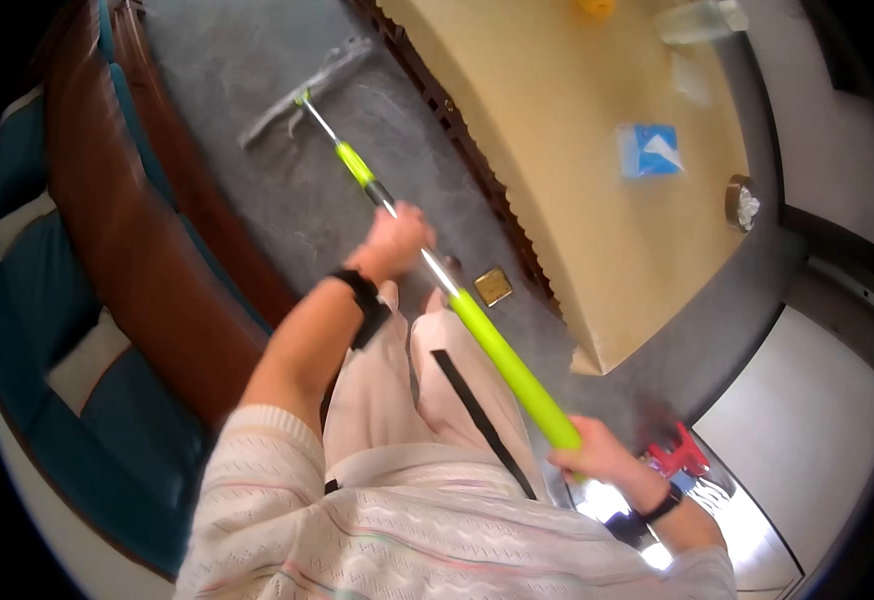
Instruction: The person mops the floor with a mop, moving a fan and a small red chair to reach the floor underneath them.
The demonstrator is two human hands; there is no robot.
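A mop with a green and silver pole (512,365) runs diagonally across the view. Its wide, flat grey head (307,92) lies on the grey floor at the upper left, partly blurred. My left hand (397,243) is wrapped round the silver part of the pole near its middle, with a black band on the wrist. Lower down at the right, my right hand (597,450) grips the green upper end of the pole; a dark band circles that wrist.
To the left stands a wooden sofa (107,200) with teal cushions. At the right is a table with a tan cloth (577,200), holding a blue tissue pack (650,150). A small golden square (493,287) lies on the floor. A red object (679,452) is at the lower right.
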